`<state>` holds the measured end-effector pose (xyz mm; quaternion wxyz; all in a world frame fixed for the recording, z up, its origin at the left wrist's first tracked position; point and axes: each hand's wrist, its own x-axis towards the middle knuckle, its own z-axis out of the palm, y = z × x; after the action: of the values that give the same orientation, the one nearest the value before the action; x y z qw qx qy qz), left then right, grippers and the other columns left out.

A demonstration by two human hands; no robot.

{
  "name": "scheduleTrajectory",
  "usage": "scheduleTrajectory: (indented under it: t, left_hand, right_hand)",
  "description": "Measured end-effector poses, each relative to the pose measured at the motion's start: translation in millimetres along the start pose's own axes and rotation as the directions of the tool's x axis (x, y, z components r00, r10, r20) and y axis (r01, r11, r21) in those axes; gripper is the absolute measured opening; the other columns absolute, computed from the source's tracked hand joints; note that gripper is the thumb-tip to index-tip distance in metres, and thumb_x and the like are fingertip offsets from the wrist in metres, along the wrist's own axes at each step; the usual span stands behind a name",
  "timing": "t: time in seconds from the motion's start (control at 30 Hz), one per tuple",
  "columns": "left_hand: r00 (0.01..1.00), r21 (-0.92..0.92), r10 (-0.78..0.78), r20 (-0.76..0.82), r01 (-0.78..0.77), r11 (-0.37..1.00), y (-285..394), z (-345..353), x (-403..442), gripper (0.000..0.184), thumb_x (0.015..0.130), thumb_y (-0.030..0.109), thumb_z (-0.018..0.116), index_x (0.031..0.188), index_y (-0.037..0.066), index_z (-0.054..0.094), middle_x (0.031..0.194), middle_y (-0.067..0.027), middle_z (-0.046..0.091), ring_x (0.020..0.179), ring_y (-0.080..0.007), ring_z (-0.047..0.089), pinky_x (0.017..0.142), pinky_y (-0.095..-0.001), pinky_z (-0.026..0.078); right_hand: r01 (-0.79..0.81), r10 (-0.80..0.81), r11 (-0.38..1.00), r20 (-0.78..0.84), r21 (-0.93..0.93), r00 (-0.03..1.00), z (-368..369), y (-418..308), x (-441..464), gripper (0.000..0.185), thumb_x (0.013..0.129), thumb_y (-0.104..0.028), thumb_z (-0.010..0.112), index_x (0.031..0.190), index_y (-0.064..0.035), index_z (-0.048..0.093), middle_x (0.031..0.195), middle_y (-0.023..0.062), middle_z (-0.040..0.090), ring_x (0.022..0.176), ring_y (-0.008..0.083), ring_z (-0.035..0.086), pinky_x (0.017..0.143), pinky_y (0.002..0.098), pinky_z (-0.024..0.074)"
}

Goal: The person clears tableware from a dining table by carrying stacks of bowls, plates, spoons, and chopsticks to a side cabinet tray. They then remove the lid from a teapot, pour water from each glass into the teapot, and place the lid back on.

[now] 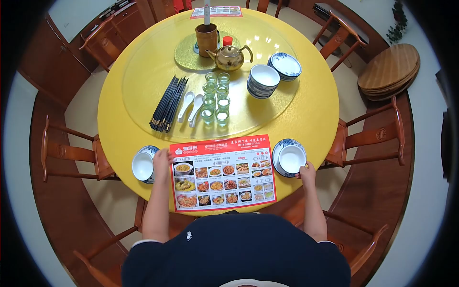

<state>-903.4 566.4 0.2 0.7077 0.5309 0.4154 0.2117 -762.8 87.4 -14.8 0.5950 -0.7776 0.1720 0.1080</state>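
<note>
Head view: eight glasses (223, 102), two spoons (187, 104), one plate (276, 161) gripped by right hand (307, 173), left hand (163, 159) of unclear grip.

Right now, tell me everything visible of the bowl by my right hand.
The bowl is round, white inside, apparently glazed ceramic, and looks empty. It stands upright on a blue-patterned plate, to the right of the menu on the yellow table. Your right hand is at its near right edge; whether it touches bowl, plate or both is unclear.
</note>
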Motion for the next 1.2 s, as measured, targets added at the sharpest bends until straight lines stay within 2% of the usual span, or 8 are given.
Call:
scheduleTrajectory:
  t: [0.17, 0.27, 0.37, 0.7, 0.77, 0.93, 1.13, 1.2]
  left_hand:
    - [0.87, 0.457, 0.351, -0.346, -0.171, 0.873, -21.8, -114.8, 14.2, 0.024, 0.076, 0.02, 0.05, 0.086, -0.002, 0.047, 0.067, -0.0074, 0.051, 0.049, -0.0128, 0.047, 0.041, -0.0237, 0.039]
    - [0.791, 0.598, 0.294, -0.536, 0.11, 0.794, -5.5, -126.2, 2.3, 0.04, 0.073, 0.026, 0.052, 0.097, -0.005, 0.042, 0.071, -0.0175, 0.053, 0.048, -0.0189, 0.052, 0.045, -0.029, 0.044]
    - [0.883, 0.418, 0.029, -0.469, 0.193, 0.888, -22.1, -151.9, 27.8, 0.039, 0.073, 0.024, 0.052, 0.096, -0.006, 0.041, 0.069, -0.0163, 0.053, 0.04, -0.0186, 0.049, 0.042, -0.0298, 0.045]
    - [0.875, 0.648, 0.1, -0.474, 0.27, 0.712, 5.9, -150.3, 13.0, 0.013, 0.072, 0.01, 0.05, 0.068, -0.003, 0.048, 0.056, -0.0079, 0.049, 0.042, -0.0156, 0.051, 0.036, -0.0252, 0.044]
    - [0.952, 0.49, -0.152, -0.266, 0.269, 0.829, -15.3, -172.0, 27.7, 0.013, 0.07, 0.005, 0.05, 0.072, -0.008, 0.048, 0.062, -0.0127, 0.052, 0.041, -0.0172, 0.052, 0.037, -0.0263, 0.046]
    - [0.967, 0.44, 0.02, -0.254, 0.097, 0.893, -18.4, -172.1, 28.4, 0.017, 0.07, 0.004, 0.05, 0.078, -0.011, 0.048, 0.068, -0.0143, 0.053, 0.048, -0.0188, 0.055, 0.041, -0.0261, 0.048]
    - [0.946, 0.295, 0.272, -0.174, -0.213, 0.931, 74.8, -111.3, -14.1, 0.016, 0.073, 0.002, 0.047, 0.082, -0.011, 0.049, 0.072, -0.013, 0.054, 0.058, -0.0155, 0.055, 0.051, -0.0246, 0.048]
    - [0.949, 0.242, 0.314, 0.013, -0.307, 0.92, 117.8, -62.0, -19.0, 0.017, 0.074, 0.006, 0.05, 0.081, -0.01, 0.05, 0.071, -0.0112, 0.054, 0.058, -0.0143, 0.054, 0.05, -0.024, 0.047]
  right_hand:
    - [0.203, -0.209, 0.959, 0.008, 0.197, 0.978, 19.2, -76.4, 8.4, 0.037, 0.07, -0.001, 0.042, 0.106, 0.0088, 0.038, 0.055, 0.0091, 0.05, 0.039, 0.0126, 0.045, 0.035, 0.0226, 0.036]
    - [0.325, -0.363, 0.902, 0.093, 0.286, 0.927, 59.9, -140.5, 33.3, 0.034, 0.07, -0.002, 0.042, 0.103, 0.0087, 0.04, 0.056, 0.0082, 0.049, 0.041, 0.011, 0.044, 0.036, 0.0217, 0.0338]
    - [0.32, -0.377, 0.904, 0.175, 0.282, 0.91, 117.3, -192.3, 51.4, 0.029, 0.072, -0.003, 0.042, 0.099, 0.0072, 0.041, 0.058, 0.008, 0.05, 0.043, 0.0105, 0.045, 0.037, 0.0214, 0.0362]
    - [0.266, -0.253, 0.964, 0.326, 0.006, 0.911, 213.0, -212.3, 85.6, 0.026, 0.07, -0.003, 0.045, 0.094, 0.0074, 0.043, 0.054, 0.0083, 0.052, 0.039, 0.0121, 0.047, 0.035, 0.0223, 0.0359]
    - [0.269, -0.242, 0.962, 0.324, -0.04, 0.915, 216.3, -212.6, 78.1, 0.036, 0.072, -0.007, 0.048, 0.104, 0.0075, 0.038, 0.054, 0.0089, 0.052, 0.039, 0.0124, 0.047, 0.034, 0.023, 0.0349]
    - [0.185, -0.195, 0.981, 0.33, 0.059, 0.924, 182.2, -194.0, 47.0, 0.05, 0.074, -0.02, 0.053, 0.115, -0.0005, 0.032, 0.054, 0.0083, 0.051, 0.038, 0.0135, 0.046, 0.033, 0.0245, 0.0344]
    - [0.376, -0.519, 0.61, 0.006, -0.697, 0.855, 49.0, -24.1, 33.3, 0.038, 0.07, -0.019, 0.053, 0.101, 0.0026, 0.047, 0.09, 0.023, 0.053, 0.081, 0.0338, 0.052, 0.073, 0.0376, 0.0413]
    - [0.089, -0.314, 0.574, -0.119, -0.814, 0.942, 23.4, 2.7, 4.1, 0.044, 0.071, -0.019, 0.052, 0.106, 0.0034, 0.041, 0.095, 0.0254, 0.05, 0.088, 0.0358, 0.05, 0.079, 0.0381, 0.0387]
